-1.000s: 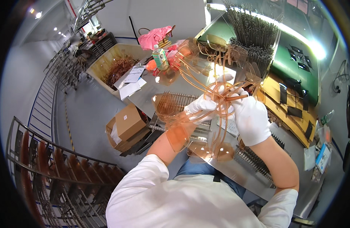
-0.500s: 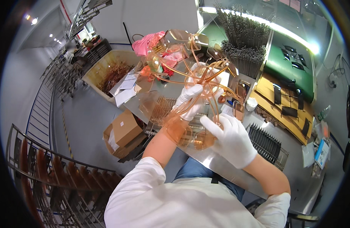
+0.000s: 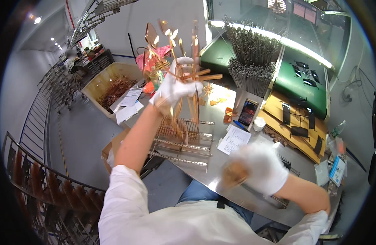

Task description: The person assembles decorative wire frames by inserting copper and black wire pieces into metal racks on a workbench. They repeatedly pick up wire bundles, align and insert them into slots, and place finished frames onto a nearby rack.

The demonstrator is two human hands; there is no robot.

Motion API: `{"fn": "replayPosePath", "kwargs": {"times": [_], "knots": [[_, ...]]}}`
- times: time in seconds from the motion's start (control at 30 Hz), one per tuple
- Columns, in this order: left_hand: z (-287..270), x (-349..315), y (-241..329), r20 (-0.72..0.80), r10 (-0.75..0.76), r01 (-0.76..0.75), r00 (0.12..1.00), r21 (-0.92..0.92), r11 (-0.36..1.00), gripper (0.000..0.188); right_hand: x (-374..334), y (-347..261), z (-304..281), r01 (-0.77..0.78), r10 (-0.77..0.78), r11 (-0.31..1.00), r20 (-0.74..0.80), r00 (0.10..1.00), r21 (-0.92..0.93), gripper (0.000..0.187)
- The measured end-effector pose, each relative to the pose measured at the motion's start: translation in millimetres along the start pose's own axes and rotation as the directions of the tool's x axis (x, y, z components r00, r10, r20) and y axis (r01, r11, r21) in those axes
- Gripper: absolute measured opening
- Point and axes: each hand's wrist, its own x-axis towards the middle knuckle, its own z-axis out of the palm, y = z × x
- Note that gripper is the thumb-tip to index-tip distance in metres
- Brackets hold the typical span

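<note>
Raised over the table, my left hand [image 3: 173,87] in a white glove is closed around the runners of a tree of amber, see-through plastic lenses [image 3: 152,36]. The lenses fan out edge-on above the hand, and some runners hang below it. Near the table's front edge, my right hand [image 3: 263,168], also gloved and smeared by motion, grips a brownish amber lens [image 3: 235,173]. Below my left hand lies a slotted metal rack [image 3: 184,145] with some amber lenses at its far side. A second rack with dark pieces [image 3: 287,163] is partly hidden behind my right hand.
Handwritten paper [image 3: 233,140], a phone [image 3: 248,112] and a white jar [image 3: 259,123] lie mid-table. Bundles of dark wire [image 3: 255,53] stand behind. Cardboard with black parts [image 3: 296,118] is at right. A bin of amber scraps [image 3: 114,92] and a cardboard box [image 3: 110,149] are left.
My left hand has lifted the lens tree up and left and turned it edge-on. My right hand has moved right and down, away from the tree, with an amber lens in it.
</note>
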Motion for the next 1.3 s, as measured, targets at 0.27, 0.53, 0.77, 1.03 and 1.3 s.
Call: {"fn": "replayPosePath", "kwargs": {"times": [0.27,0.53,0.77,1.03,1.3], "knots": [[52,-11,-12,0.473,0.282,-0.524,0.835,0.525,0.671,0.077,1,61,56,0.129,0.42,-0.098,-0.076,0.904,0.987,0.097],[59,-15,-2,0.53,0.134,-0.538,0.838,0.757,0.371,0.072,0,51,93,0.113,0.307,-0.226,-0.039,0.951,0.968,0.118],[71,-17,2,0.515,0.045,-0.508,0.856,0.82,0.263,0.061,11,53,104,0.208,0.126,-0.318,-0.176,0.976,0.925,0.067],[65,-18,0,0.632,-0.017,-0.622,0.775,0.768,0.155,0.063,0,37,72,-0.136,0.156,0.465,0.07,0.985,0.875,0.019],[12,-39,-2,0.7,-0.038,-0.699,0.714,0.715,0.035,0.047,-46,-5,5,-0.007,0.105,0.864,-0.166,0.981,0.504,0.032]]}}
